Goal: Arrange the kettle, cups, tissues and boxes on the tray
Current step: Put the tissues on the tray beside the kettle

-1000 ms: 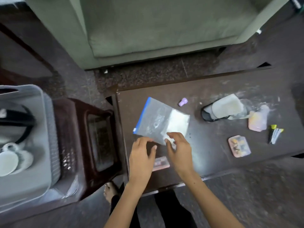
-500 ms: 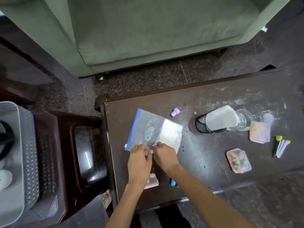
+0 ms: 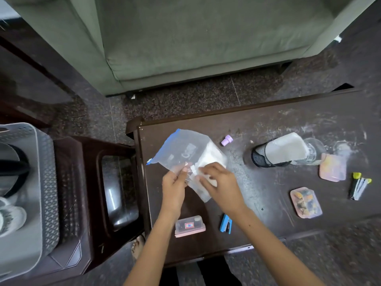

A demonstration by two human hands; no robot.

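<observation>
A clear zip bag (image 3: 183,153) with a blue seal strip holds white tissues and is lifted off the dark table (image 3: 268,223). My left hand (image 3: 174,187) pinches the bag's near edge. My right hand (image 3: 221,183) grips the bag's lower right part over the white tissues. A grey tray (image 3: 44,182) stands at the far left on a brown stool, with a black kettle (image 3: 12,168) and white cups (image 3: 11,217) in it. Three small pink boxes lie on the table: one (image 3: 189,226) near my left wrist, one (image 3: 306,202) with coloured contents, one (image 3: 332,170) further back.
A black mesh cup (image 3: 261,156) lies tipped over with a white pack (image 3: 286,148) in it, beside a clear glass (image 3: 314,150). A purple cap (image 3: 226,140), a blue stapler (image 3: 225,223) and several markers (image 3: 358,187) also lie on the table. A green sofa (image 3: 195,38) stands behind.
Both hands closed on the bag's near edge and raised it off the table, so it now bulges and tilts. The view shifted, showing more of the tray again.
</observation>
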